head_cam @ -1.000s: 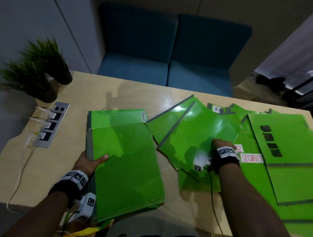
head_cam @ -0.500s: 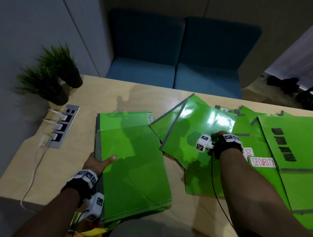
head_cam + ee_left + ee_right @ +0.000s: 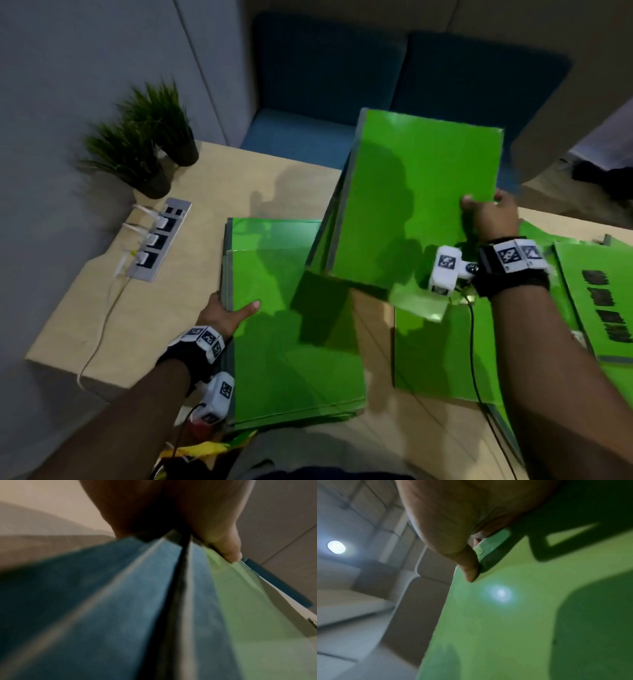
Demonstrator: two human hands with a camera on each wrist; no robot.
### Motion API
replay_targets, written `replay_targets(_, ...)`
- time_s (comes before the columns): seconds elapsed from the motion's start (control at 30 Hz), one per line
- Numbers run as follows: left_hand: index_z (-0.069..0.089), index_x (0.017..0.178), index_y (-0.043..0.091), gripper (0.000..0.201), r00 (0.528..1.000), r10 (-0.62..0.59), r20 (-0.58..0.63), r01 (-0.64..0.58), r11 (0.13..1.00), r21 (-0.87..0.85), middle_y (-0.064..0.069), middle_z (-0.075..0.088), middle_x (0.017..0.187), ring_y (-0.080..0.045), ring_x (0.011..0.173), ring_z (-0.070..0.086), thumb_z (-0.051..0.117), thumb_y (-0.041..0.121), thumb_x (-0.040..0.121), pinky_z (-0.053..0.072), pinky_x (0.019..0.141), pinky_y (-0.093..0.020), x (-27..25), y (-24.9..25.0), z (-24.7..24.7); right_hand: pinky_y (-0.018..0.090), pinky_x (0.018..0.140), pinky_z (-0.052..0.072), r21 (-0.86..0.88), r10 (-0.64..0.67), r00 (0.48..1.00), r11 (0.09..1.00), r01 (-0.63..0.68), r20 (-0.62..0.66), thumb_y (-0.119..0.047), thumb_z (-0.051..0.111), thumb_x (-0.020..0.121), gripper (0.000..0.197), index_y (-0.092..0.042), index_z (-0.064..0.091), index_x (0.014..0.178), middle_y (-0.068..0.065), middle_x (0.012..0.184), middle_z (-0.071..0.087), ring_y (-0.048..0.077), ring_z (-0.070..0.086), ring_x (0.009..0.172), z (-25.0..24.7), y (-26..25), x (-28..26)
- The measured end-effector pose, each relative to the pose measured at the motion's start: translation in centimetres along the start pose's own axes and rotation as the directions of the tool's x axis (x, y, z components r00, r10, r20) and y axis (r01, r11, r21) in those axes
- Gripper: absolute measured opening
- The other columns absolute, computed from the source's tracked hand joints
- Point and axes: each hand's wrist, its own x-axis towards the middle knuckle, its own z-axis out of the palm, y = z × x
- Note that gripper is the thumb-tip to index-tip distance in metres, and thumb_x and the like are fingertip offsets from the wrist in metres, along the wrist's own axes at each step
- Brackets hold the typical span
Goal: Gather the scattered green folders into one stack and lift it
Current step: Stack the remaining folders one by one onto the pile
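Your green folders are glossy card with grey taped spines. A squared-up stack (image 3: 294,329) lies on the near left of the wooden table (image 3: 144,308); a raised bundle (image 3: 411,205) is tilted up in the air just right of it, its near edge over the stack's far right corner. More loose folders (image 3: 442,359) lie flat on the right side of the table.

The far-right folder (image 3: 603,301) carries rows of heavy black marks, too blurred to read. No other writing is legible.

Your left hand (image 3: 227,313) grips the stack's left edge, thumb lying on the top cover and fingers tucked under the spines; the wrist view shows the thumb (image 3: 228,547) pressing the green cover. Your right hand (image 3: 489,216) is clamped on the raised bundle's right edge, thumb (image 3: 469,569) on its front face, fingers hidden behind it.

A power strip (image 3: 157,240) and two potted plants (image 3: 147,137) sit at the far left.
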Motion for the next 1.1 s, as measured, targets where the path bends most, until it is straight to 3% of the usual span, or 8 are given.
replay_targets(0.17,0.023,0.146,0.012,0.122,0.997,-0.021,0.073,0.027,0.996,-0.086,-0.014,0.04,0.147,-0.033,0.127,0.046,0.055,0.086,0.054,0.038,0.106,-0.043,-0.5,0.5,-0.1,0.015,0.051,0.047,-0.289,0.17,0.916,0.955,-0.062,0.363,-0.003,0.069,0.086,0.044,-0.01,0.047,0.123,0.007,0.083,0.073,0.007,0.062,0.058,5.9,9.3,-7.2)
replay_targets(0.3,0.018,0.147,0.006,0.083,0.991,-0.051,0.122,0.065,0.992,-0.106,-0.016,0.031,0.151,-0.031,0.135,0.037,0.037,0.062,0.089,0.03,0.105,-0.032,-1.3,0.1,0.6,0.034,0.083,0.055,-0.415,0.311,0.874,0.898,-0.143,0.373,-0.007,0.068,0.085,0.053,-0.016,0.052,0.135,0.011,0.113,0.067,0.025,0.065,0.09,8.3,13.5,-13.0)
replay_targets(0.53,0.016,0.146,0.007,0.126,0.986,0.023,0.163,0.002,0.988,-0.155,-0.016,0.035,0.149,-0.033,0.129,0.045,0.073,0.072,0.054,0.039,0.106,-0.045,-0.8,-1.6,1.2,0.037,0.095,0.053,-0.629,0.215,0.889,0.772,0.098,0.403,-0.01,0.069,0.08,0.058,-0.005,0.054,0.135,0.015,0.128,0.058,0.031,0.062,0.107,11.2,14.1,-16.1)
replay_targets(0.67,0.05,0.126,0.006,0.088,0.981,0.112,0.157,-0.072,0.968,-0.241,-0.01,0.065,0.116,-0.024,0.095,0.064,0.086,0.045,0.055,0.053,0.08,-0.032,-0.6,-1.1,1.2,0.031,0.09,0.053,-0.654,0.218,0.807,0.714,0.251,0.548,-0.009,0.068,0.08,0.051,-0.011,0.06,0.13,0.016,0.124,0.063,0.03,0.064,0.106,9.5,12.3,-13.9)
replay_targets(0.73,0.053,0.12,0.002,0.062,0.983,0.139,0.122,-0.107,0.966,-0.237,-0.01,0.064,0.104,-0.023,0.089,0.063,0.082,0.021,0.069,0.05,0.075,-0.028,-0.5,-0.3,1.6,0.031,0.096,0.05,-0.61,0.131,0.854,0.754,0.243,0.503,-0.014,0.067,0.084,0.044,-0.015,0.062,0.127,0.015,0.129,0.061,0.029,0.063,0.11,7.2,11.6,-11.6)
replay_targets(0.83,0.05,0.12,0.004,0.062,0.979,0.171,0.116,-0.142,0.965,-0.223,-0.011,0.064,0.107,-0.026,0.092,0.063,0.082,0.022,0.07,0.051,0.079,-0.034,0.1,0.7,1.9,0.046,0.111,0.034,-0.786,-0.024,0.975,0.588,0.193,0.221,-0.025,0.062,0.087,0.051,-0.019,0.053,0.137,0.017,0.148,0.04,0.033,0.039,0.135,1.9,11.8,-8.2)
replay_targets(0.9,0.05,0.122,0.004,0.066,0.976,0.175,0.129,-0.147,0.968,-0.201,-0.013,0.066,0.11,-0.027,0.093,0.064,0.083,0.027,0.068,0.052,0.08,-0.036,0.9,1.0,2.3,0.057,0.115,0.019,-0.895,0.079,0.989,0.44,0.076,0.123,-0.037,0.058,0.091,0.062,-0.026,0.035,0.147,0.012,0.16,0.016,0.031,0.015,0.147,-2.1,12.9,-6.9)
replay_targets(1.1,0.052,0.124,0.0,0.056,0.964,0.176,0.199,-0.138,0.972,-0.19,-0.022,0.064,0.115,-0.028,0.091,0.063,0.076,0.017,0.077,0.05,0.081,-0.037,1.7,1.3,2.8,0.059,0.116,0.005,-0.902,0.225,0.881,0.222,0.37,0.416,-0.056,0.047,0.093,0.078,-0.035,0.004,0.154,0.007,0.162,-0.012,0.031,-0.008,0.149,-4.7,15.1,-6.5)
